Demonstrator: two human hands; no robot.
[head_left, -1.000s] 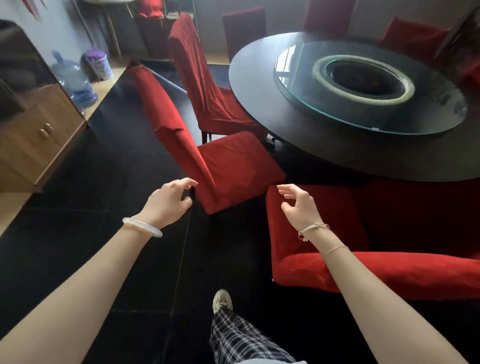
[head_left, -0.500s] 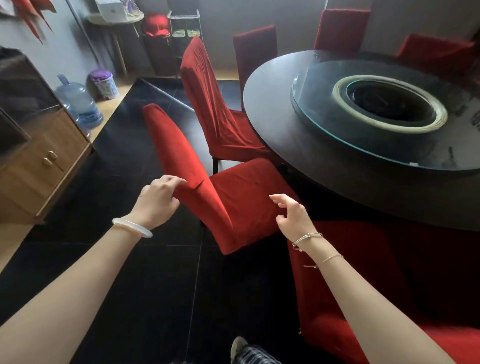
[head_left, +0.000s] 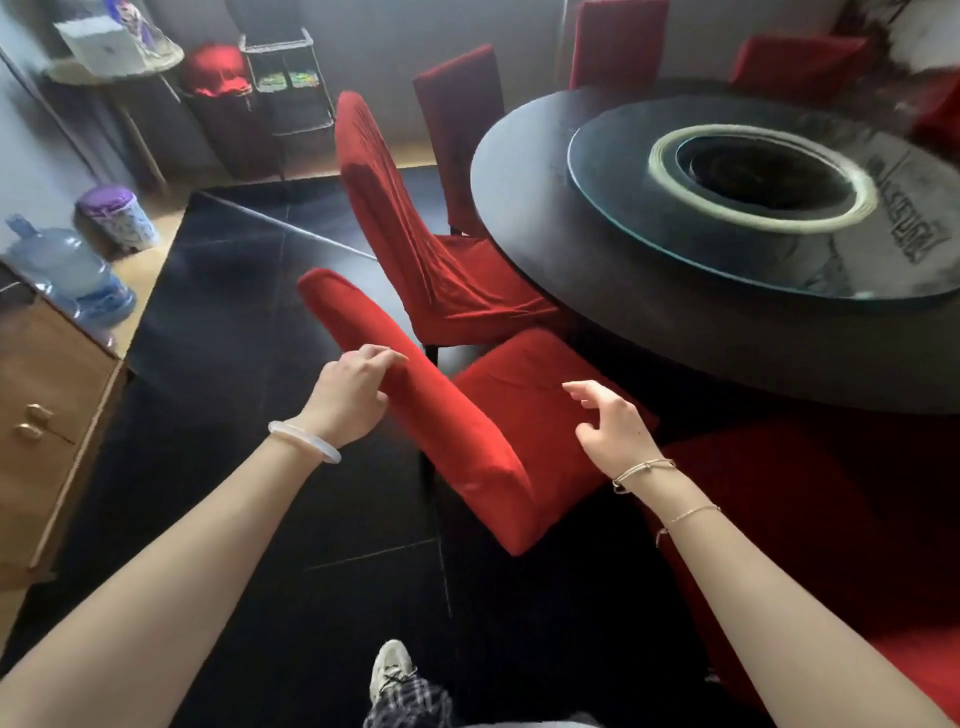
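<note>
Plainly the red chair (head_left: 467, 431) stands on the dark floor (head_left: 234, 322), its seat just beside the round tabletop (head_left: 524, 208); the left hand (head_left: 348, 400) curls thumb and fingers round the backrest's edge; the right hand (head_left: 613, 431) hovers spread and empty near the seat; I judge the grasp half made, with moving the chair not yet begun.

Blur and cut-offs on my feed
The round table (head_left: 524, 171) runs off the right edge. The lettering (head_left: 909, 228) on its glass turntable (head_left: 613, 171) is smeared (unreadable). I can't tell whether the left hand (head_left: 348, 397) grips the near chair (head_left: 467, 441).
</note>
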